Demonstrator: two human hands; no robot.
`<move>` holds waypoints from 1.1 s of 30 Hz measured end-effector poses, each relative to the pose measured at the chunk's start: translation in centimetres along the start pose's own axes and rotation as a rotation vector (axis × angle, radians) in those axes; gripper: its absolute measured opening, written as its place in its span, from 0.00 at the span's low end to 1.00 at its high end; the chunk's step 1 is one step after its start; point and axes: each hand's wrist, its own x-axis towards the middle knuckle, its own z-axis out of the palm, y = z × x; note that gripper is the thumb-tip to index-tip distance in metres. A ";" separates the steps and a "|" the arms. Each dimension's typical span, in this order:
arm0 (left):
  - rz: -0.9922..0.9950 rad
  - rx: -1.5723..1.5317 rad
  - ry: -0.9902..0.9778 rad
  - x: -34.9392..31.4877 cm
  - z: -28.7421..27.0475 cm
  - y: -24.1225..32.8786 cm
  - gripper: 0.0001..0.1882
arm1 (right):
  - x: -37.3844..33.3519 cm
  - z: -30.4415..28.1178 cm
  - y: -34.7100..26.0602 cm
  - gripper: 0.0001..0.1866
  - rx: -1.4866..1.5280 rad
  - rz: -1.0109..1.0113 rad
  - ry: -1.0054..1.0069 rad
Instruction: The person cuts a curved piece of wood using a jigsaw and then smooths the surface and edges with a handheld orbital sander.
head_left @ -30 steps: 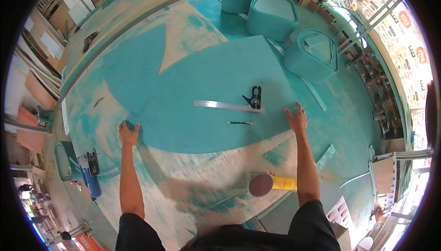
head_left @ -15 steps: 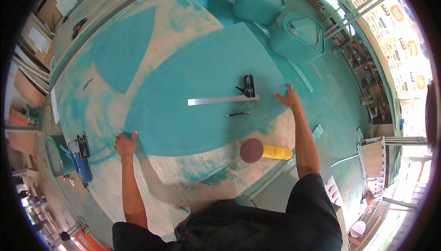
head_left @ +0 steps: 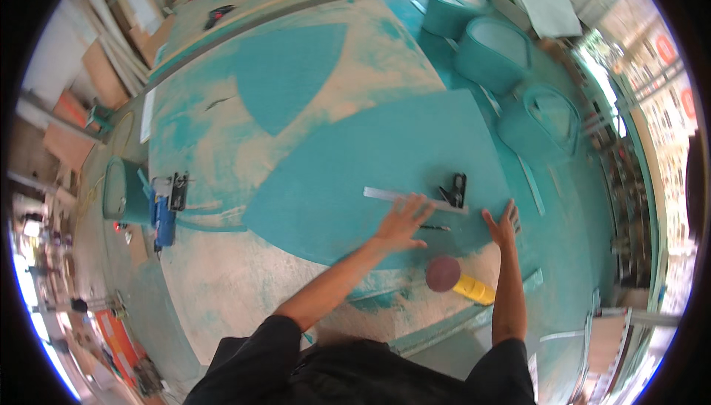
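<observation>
A large teal panel (head_left: 348,160), pointed at its left end and straight along its right edge, lies flat on the dusty table. My left hand (head_left: 404,223), fingers spread and slightly blurred, is over the panel just by the steel rule (head_left: 381,194) of a combination square. The square's black head (head_left: 459,190) sits at the rule's right end. A dark pen (head_left: 435,228) lies right of my left hand, partly hidden by it. My right hand (head_left: 504,223) rests at the panel's right edge, thumb and fingers apart, holding nothing.
A yellow sander with a round maroon disc (head_left: 443,274) lies at the near table edge. A smaller teal panel (head_left: 289,68) is farther back. On the left stands a blue jigsaw (head_left: 164,216). Teal oval tubs (head_left: 492,53) stand on the floor at right.
My left hand has left the panel's left end and moved right, over beside the rule. My right hand stays at the right edge. The whole view has shifted.
</observation>
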 end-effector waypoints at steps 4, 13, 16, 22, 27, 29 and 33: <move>-0.078 0.091 -0.038 3.2 3.2 1.9 0.42 | -0.4 0.5 -0.9 0.66 -0.022 -0.003 0.061; -0.256 0.111 -0.241 3.3 4.3 2.2 0.19 | -0.7 0.5 -0.3 0.61 -0.143 -0.020 0.180; -0.303 0.114 -0.175 2.7 4.2 2.8 0.16 | -0.7 0.5 -0.7 0.60 -0.143 -0.027 0.198; -0.287 0.096 -0.049 0.8 4.3 0.5 0.15 | -0.9 0.7 -2.5 0.61 -0.099 -0.024 0.203; -0.271 0.054 -0.113 -0.7 2.9 -1.3 0.14 | -0.8 0.8 -0.7 0.60 -0.098 -0.031 0.230; -0.314 -0.045 -0.068 -2.1 1.6 -4.4 0.14 | -0.3 1.6 -1.0 0.60 -0.089 -0.046 0.228; -0.501 -0.219 0.002 -4.0 -5.0 -11.0 0.18 | -0.2 0.6 0.1 0.59 -0.107 -0.031 0.228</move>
